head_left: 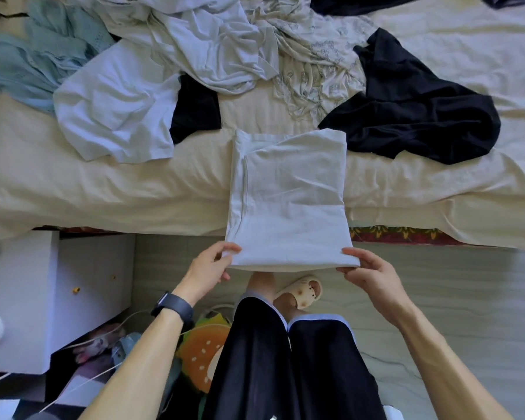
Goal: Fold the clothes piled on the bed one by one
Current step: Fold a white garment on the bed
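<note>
Pinching folded garment [288, 192] | left hand [208, 265], right hand [367, 271] | pile [212, 34] cropped above

head view | looks steeply down | bed edge [103, 207] close | floor below

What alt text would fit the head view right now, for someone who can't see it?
The person's left grip and right grip pinch the near corners of a folded pale shirt draped over the bed edge. Behind it lie unfolded clothes: a white top, a black top and a blue top.
</note>
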A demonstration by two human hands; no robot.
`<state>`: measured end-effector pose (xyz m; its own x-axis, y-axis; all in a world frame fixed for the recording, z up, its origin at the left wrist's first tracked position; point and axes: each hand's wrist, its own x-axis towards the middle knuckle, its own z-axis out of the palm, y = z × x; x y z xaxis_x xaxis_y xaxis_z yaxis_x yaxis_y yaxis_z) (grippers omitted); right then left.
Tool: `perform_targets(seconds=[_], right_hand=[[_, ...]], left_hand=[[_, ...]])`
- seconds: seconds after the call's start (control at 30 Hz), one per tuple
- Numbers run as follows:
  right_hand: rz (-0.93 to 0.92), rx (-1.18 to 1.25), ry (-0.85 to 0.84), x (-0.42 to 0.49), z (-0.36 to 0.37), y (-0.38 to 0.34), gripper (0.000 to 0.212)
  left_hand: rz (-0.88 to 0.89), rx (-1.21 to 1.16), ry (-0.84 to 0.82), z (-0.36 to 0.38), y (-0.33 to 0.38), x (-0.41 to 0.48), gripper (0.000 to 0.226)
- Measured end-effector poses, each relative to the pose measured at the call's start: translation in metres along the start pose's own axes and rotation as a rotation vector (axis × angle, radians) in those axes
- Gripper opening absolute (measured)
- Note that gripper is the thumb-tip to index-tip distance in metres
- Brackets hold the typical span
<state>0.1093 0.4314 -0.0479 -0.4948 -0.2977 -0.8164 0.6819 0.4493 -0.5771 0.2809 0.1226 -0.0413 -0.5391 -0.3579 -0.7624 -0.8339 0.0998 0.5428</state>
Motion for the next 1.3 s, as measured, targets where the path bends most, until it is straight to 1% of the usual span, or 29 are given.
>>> perform_targets(seconds=[0.03,0.07,0.1,0.13,0.2,0.23,0.27,0.3,0.37,0.4,0.47,0.5,0.57,0.6,0.7,0.77,0.9,1.07,1.17,1.3], right_hand=[[-0.023,-0.06,-0.034,0.0,-0.004,-0.004,0.054],[-0.052,-0.118,-0.046,0.001,-0.008,-0.007,0.053],[-0.089,-0.169,-0.034,0.002,-0.01,-0.012,0.047],[-0.133,-0.219,-0.004,0.005,-0.011,-0.017,0.037],[-0.22,-0.268,0.059,0.014,-0.01,-0.031,0.019],[-0.26,-0.266,0.08,0.018,-0.009,-0.04,0.012],[-0.302,-0.267,0.107,0.024,-0.008,-0.049,0.009],[-0.337,-0.274,0.145,0.03,-0.007,-0.06,0.011],[-0.397,-0.322,0.221,0.049,-0.004,-0.081,0.01],[-0.418,-0.344,0.241,0.062,-0.001,-0.091,0.014],[-0.417,-0.34,0.269,0.092,0.006,-0.109,0.02],[-0.41,-0.336,0.294,0.108,0.01,-0.117,0.023],[-0.393,-0.356,0.383,0.139,0.019,-0.131,0.035],[-0.378,-0.367,0.431,0.153,0.023,-0.136,0.038],[-0.33,-0.442,0.538,0.184,0.033,-0.145,0.042],[-0.332,-0.469,0.587,0.197,0.038,-0.147,0.042],[-0.31,-0.467,0.633,0.214,0.045,-0.147,0.043],[-0.261,-0.475,0.663,0.23,0.049,-0.15,0.044],[-0.231,-0.484,0.67,0.241,0.051,-0.15,0.042],[-0.216,-0.483,0.719,0.256,0.052,-0.146,0.043]], left_hand=[[0.023,-0.01,-0.034,-0.005,0.002,-0.001,0.029],[0.048,0.008,-0.074,-0.009,0.005,0.0,0.033],[0.066,0.06,-0.103,-0.014,0.008,0.0,0.04],[0.078,0.173,-0.106,-0.019,0.011,0.001,0.044],[0.147,0.427,-0.005,-0.028,0.019,0.007,0.034],[0.19,0.441,0.065,-0.033,0.023,0.012,0.026],[0.217,0.369,0.12,-0.039,0.028,0.019,0.02],[0.223,0.256,0.153,-0.044,0.033,0.028,0.018],[0.227,0.075,0.171,-0.052,0.049,0.053,0.019],[0.238,0.011,0.162,-0.053,0.06,0.067,0.018],[0.258,-0.13,0.169,-0.051,0.081,0.097,0.016],[0.27,-0.153,0.21,-0.049,0.092,0.113,0.019],[0.267,-0.126,0.304,-0.045,0.111,0.147,0.032],[0.246,-0.108,0.337,-0.043,0.117,0.163,0.035],[0.158,-0.082,0.416,-0.038,0.122,0.2,0.036],[0.147,-0.059,0.452,-0.034,0.12,0.216,0.036],[0.183,0.066,0.472,-0.032,0.12,0.237,0.035],[0.174,0.12,0.495,-0.034,0.124,0.254,0.034],[0.158,0.135,0.512,-0.034,0.123,0.262,0.035],[0.114,0.217,0.536,-0.032,0.126,0.272,0.032]])
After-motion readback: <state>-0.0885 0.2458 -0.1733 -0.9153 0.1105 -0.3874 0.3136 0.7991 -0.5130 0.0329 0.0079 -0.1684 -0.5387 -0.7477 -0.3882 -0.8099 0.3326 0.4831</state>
